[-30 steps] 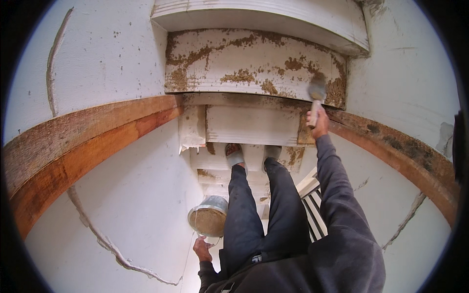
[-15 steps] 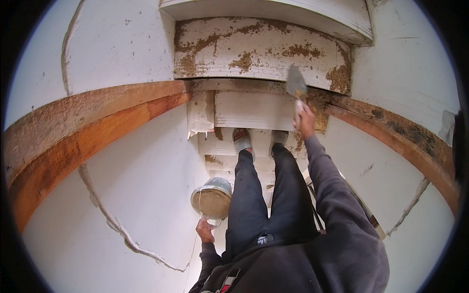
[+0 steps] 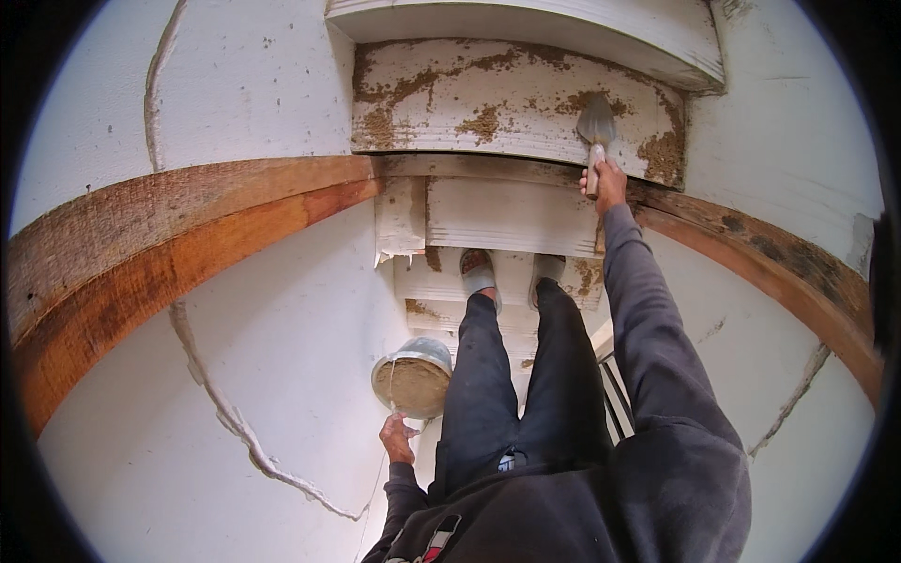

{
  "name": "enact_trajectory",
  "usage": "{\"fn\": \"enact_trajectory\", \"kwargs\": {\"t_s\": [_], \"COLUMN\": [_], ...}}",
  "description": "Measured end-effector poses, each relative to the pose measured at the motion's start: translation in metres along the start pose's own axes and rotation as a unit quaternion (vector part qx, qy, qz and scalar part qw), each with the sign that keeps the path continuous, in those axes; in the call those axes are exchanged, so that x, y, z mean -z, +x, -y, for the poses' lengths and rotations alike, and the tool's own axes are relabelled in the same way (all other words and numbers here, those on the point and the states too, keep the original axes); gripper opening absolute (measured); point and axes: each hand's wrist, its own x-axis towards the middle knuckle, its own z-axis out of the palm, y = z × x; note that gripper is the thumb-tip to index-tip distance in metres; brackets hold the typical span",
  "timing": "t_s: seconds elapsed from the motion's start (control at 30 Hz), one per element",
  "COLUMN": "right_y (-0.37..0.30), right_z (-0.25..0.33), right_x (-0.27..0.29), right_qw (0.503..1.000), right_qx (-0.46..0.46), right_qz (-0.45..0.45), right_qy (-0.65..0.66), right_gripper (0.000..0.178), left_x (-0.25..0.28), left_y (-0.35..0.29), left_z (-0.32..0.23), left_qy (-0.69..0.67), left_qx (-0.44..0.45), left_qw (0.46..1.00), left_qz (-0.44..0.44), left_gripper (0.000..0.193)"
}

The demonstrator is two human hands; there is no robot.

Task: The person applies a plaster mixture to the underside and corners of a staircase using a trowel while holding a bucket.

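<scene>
My right hand (image 3: 608, 181) is closed round the handle of a pointed trowel (image 3: 596, 124). The trowel's grey blade points away from me, over the right part of a white stair riser (image 3: 526, 113) spotted with brown mortar; whether it touches the surface I cannot tell. Low on the left, my left hand (image 3: 398, 438) is closed at the wire handle of a grey bucket (image 3: 422, 349). Brown mortar (image 3: 410, 387) shows inside the bucket, which hangs beside my left leg.
My feet (image 3: 479, 270) stand on lower white steps. A rough wooden beam (image 3: 206, 202) runs across on the left, another (image 3: 751, 239) on the right. White walls (image 3: 272, 328) flank the stairwell, with a long filled groove (image 3: 235, 422) at left. A white step (image 3: 544, 33) juts out above the riser.
My right hand has moved the trowel farther away and slightly right, up onto the spotted riser. My left hand still holds the bucket. The whole view has shifted a little.
</scene>
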Motion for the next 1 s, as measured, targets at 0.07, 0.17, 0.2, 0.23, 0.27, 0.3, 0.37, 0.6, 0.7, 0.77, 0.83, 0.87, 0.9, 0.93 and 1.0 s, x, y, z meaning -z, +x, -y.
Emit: {"fn": "enact_trajectory", "kwargs": {"t_s": [0.07,0.17,0.2,0.23,0.27,0.3,0.37,0.6,0.7,0.77,0.83,0.87,0.9,0.93,1.0], "right_y": [0.005,-0.001,-0.001,-0.005,-0.006,-0.014,-0.033,-0.026,-0.031,-0.048,-0.019,-0.019,-0.021,-0.017,-0.004], "right_z": [0.002,-0.007,-0.010,-0.016,-0.028,-0.032,-0.027,-0.023,-0.014,0.002,-0.008,-0.005,0.000,-0.001,0.000], "right_x": [-0.015,-0.035,-0.040,-0.045,-0.047,-0.052,-0.064,-0.071,-0.082,-0.087,-0.055,-0.049,-0.042,-0.031,0.000], "right_qw": [0.997,0.959,0.933,0.903,0.867,0.823,0.808,0.850,0.891,0.952,0.991,0.994,0.994,0.995,0.987], "right_qx": [0.009,0.077,0.106,0.169,0.230,0.290,0.261,0.254,0.203,0.069,-0.016,-0.020,-0.023,-0.028,-0.033], "right_qz": [0.041,0.110,0.145,0.182,0.216,0.251,0.272,0.192,0.150,0.080,0.020,-0.025,-0.071,-0.093,-0.146], "right_qy": [-0.062,-0.249,-0.312,-0.350,-0.386,-0.419,-0.454,-0.420,-0.378,-0.289,-0.129,-0.103,-0.077,-0.035,0.052], "right_gripper": [0.052,0.050,0.050,0.051,0.053,0.054,0.056,0.054,0.050,0.050,0.041,0.039,0.038,0.037,0.034], "left_x": [-0.001,-0.004,-0.005,-0.005,-0.006,-0.006,-0.004,-0.012,-0.010,-0.006,-0.010,-0.011,-0.011,-0.011,-0.012], "left_y": [-0.005,-0.008,-0.008,-0.008,-0.006,-0.006,-0.007,-0.006,-0.005,-0.007,-0.006,-0.007,-0.006,-0.006,-0.005], "left_z": [-0.003,-0.010,-0.011,-0.012,-0.013,-0.012,-0.007,-0.016,-0.011,-0.008,-0.015,-0.015,-0.014,-0.013,-0.015], "left_qy": [0.005,0.020,0.019,0.017,0.017,0.016,0.015,0.017,0.012,0.010,0.015,0.012,0.008,0.005,0.002], "left_qx": [-0.008,-0.022,-0.019,-0.016,-0.015,-0.012,-0.012,-0.022,-0.023,-0.022,-0.022,-0.025,-0.028,-0.031,-0.031], "left_qw": [1.000,0.999,1.000,1.000,1.000,1.000,1.000,0.999,0.999,0.999,0.999,0.999,0.999,0.999,0.999], "left_qz": [-0.005,-0.012,-0.012,-0.012,-0.012,-0.014,-0.018,-0.019,-0.023,-0.027,-0.019,-0.023,-0.026,-0.029,-0.026], "left_gripper": [0.027,0.027,0.027,0.028,0.028,0.029,0.030,0.031,0.032,0.032,0.032,0.032,0.032,0.032,0.031]}}
